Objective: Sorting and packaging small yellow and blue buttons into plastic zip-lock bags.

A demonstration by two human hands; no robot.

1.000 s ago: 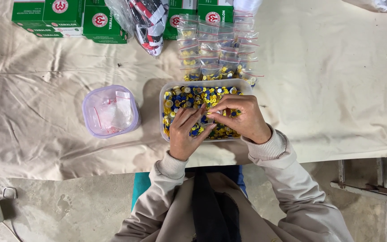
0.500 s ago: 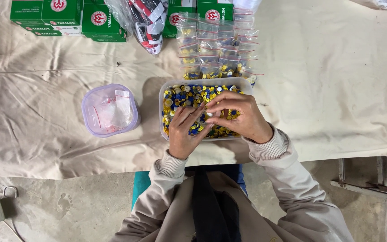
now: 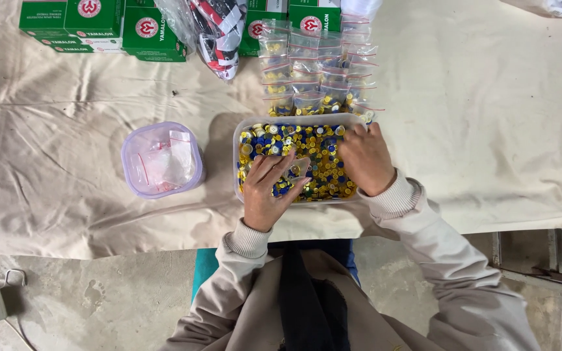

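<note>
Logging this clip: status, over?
Left hand and right hand both down in clear tub of small caps. Grip unclear. Nothing blocking.

I see a clear plastic tub (image 3: 237, 156) of shiny little caps (image 3: 320, 153) on soft, wrinkly, matt cloth (image 3: 66, 130).

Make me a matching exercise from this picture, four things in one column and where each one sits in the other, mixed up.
Things:
1. clear rectangular plastic tub of small yellow and blue caps
2. round lilac plastic container
3. green cardboard boxes
4. rows of small clear zip bags

Places:
A. far left edge of the cloth
B. under both hands, left hand and right hand
C. just beyond the tub
D. left of the tub, holding empty bags

Pairs: 1-B, 2-D, 3-A, 4-C
</note>
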